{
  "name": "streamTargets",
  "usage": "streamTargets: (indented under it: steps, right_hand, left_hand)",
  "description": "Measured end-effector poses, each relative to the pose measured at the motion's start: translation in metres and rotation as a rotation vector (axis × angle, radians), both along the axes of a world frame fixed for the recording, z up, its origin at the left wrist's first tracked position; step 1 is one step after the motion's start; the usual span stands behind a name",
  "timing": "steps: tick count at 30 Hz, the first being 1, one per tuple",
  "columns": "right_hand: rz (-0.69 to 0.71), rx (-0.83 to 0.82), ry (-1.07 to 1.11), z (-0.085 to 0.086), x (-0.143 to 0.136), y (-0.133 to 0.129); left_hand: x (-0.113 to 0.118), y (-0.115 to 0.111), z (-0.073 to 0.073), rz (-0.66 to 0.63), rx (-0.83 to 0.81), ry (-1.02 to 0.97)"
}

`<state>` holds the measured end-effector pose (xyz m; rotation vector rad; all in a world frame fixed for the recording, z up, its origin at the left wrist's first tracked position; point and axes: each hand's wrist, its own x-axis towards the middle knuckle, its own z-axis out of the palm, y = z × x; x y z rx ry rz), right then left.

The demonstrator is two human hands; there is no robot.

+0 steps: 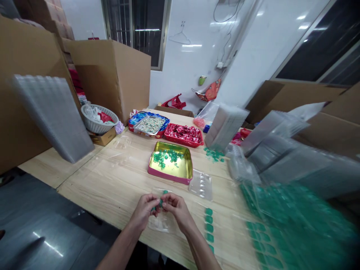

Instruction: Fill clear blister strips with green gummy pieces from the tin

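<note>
Close together over the table's near edge, my left hand (143,210) and my right hand (177,212) both have their fingers closed in a pinch. Between the fingertips is a small green square piece (161,203), touched by both hands. Below them lies a clear plastic blister tray (162,226), partly covered by my fingers. Another green piece (165,192) shows just past my fingertips, at the tray's far end. Beyond the hands stands a gold-lined tin (183,162) with loose green pieces (168,155) in it. A row of green squares (209,227) lies right of my right hand.
A second clear tray (201,184) lies beside the tin. Behind are a red basket of red wrapped packets (184,135) and a tray of small pale packets (149,125). Stacked clear trays (53,116) stand left. Bagged green trays (298,225) fill the right. Cardboard boxes (132,78) stand behind.
</note>
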<state>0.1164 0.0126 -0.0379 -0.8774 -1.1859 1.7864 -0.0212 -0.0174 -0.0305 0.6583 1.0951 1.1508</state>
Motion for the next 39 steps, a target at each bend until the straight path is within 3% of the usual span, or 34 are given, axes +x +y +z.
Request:
streamTargets:
  steps: [11, 19, 27, 30, 34, 39]
  right_hand:
    - [-0.036, -0.029, -0.036, 0.000, 0.006, -0.006]
    - [-0.027, -0.007, -0.043, -0.004, 0.008, -0.009]
    - [-0.014, -0.057, 0.041, 0.000, 0.015, -0.007]
    - [-0.033, -0.043, 0.011, -0.002, 0.019, -0.001]
    - [-0.091, 0.028, -0.150, -0.018, 0.022, 0.008]
    - [-0.185, 0.261, -0.507, -0.039, 0.020, 0.013]
  left_hand:
    - [0.002, -0.001, -0.005, 0.044, 0.061, 0.129]
    - [0.004, -0.006, -0.007, -0.013, 0.069, 0.093]
    - [0.007, 0.001, 0.001, -0.010, 0.074, 0.078]
    - [0.013, 0.008, 0.001, 0.011, 0.071, 0.144]
    - [0.019, 0.016, -0.016, -0.004, 0.037, 0.266]
    - [0.020, 0.022, -0.038, -0.067, 0.115, 0.706]
